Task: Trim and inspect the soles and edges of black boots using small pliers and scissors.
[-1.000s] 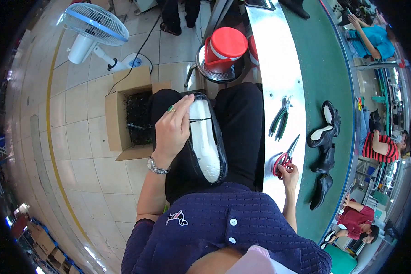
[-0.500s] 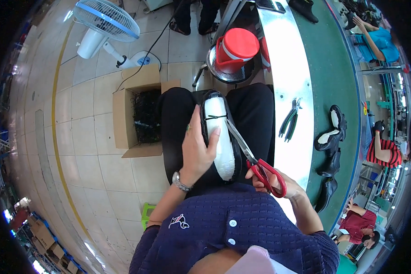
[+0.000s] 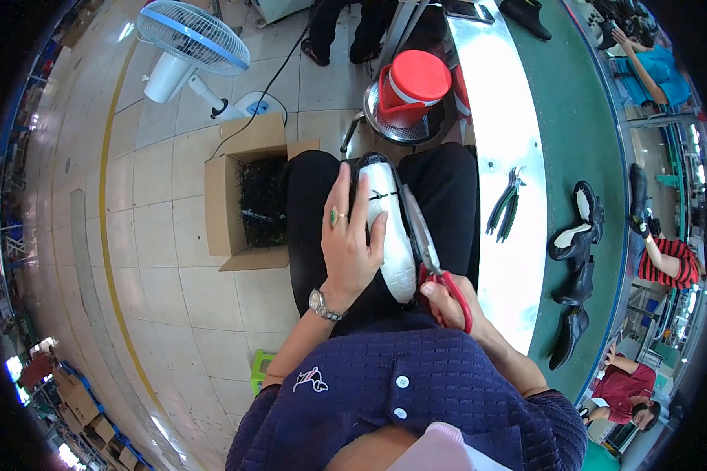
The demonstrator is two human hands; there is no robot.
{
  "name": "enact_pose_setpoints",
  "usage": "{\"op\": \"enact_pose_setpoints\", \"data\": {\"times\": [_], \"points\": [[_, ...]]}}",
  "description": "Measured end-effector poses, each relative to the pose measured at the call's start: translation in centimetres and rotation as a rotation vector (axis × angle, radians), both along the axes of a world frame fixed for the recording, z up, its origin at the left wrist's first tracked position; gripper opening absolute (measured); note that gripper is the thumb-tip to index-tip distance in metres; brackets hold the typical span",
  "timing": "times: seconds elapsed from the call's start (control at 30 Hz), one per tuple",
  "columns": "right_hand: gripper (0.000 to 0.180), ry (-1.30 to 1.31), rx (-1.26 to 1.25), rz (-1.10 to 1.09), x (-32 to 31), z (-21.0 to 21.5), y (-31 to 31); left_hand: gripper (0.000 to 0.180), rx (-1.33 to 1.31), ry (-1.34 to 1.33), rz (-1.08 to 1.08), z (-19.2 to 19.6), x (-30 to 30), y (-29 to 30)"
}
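Note:
Across my lap lies a black shoe (image 3: 395,255) with its white underside turned up. A short black string (image 3: 382,195) crosses that white face near the far end. My left hand (image 3: 352,250) grips the shoe from the left, its fingers along the side and its thumb over the white underside. Red-handled scissors (image 3: 422,231) are held in my right hand (image 3: 449,304). Their blades point away from me, along the right edge of the shoe, with the tips close to the string. Whether the tips touch the shoe I cannot tell.
A metal-edged bench (image 3: 509,275) runs along my right, with green-handled pliers (image 3: 507,206) on it. Several black shoes (image 3: 573,282) lie on the green belt (image 3: 554,141). Left of my legs stands a carton (image 3: 221,208) of black strands. Ahead, a red jug (image 3: 416,82) sits on a stool.
The scissors have turned more upright, their tips shifting outward along the shoe's right side and their handles turning edge-on. My left fingers have spread a little. The view has shifted slightly.

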State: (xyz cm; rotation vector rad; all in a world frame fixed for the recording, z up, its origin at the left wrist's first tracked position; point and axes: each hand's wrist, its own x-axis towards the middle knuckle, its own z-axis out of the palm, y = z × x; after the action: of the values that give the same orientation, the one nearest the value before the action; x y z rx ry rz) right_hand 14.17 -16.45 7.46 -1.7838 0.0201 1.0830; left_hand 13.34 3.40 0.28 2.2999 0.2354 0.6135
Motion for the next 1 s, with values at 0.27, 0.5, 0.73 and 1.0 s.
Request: {"op": "enact_pose_setpoints", "data": {"times": [0.27,0.5,0.73,1.0], "points": [[0.029,-0.318,-0.216,-0.476,1.5,-3.6,-7.0,0.002,0.147,-0.256,0.044,0.2,1.8,0.4],[0.044,-0.609,-0.937,-0.399,0.7,-9.2,-17.2,0.011,0.024,-0.372,0.136,2.0,0.3,0.5],[0.04,-0.776,-1.081,-0.438,0.0,-11.4,-21.2,0.023,0.195,-0.67,0.396,7.3,0.5,5.6],[0.054,-0.934,-0.796,-0.423,9.5,-12.5,-15.3,0.026,0.405,0.2,0.312,-4.1,-2.2,13.3]]}}
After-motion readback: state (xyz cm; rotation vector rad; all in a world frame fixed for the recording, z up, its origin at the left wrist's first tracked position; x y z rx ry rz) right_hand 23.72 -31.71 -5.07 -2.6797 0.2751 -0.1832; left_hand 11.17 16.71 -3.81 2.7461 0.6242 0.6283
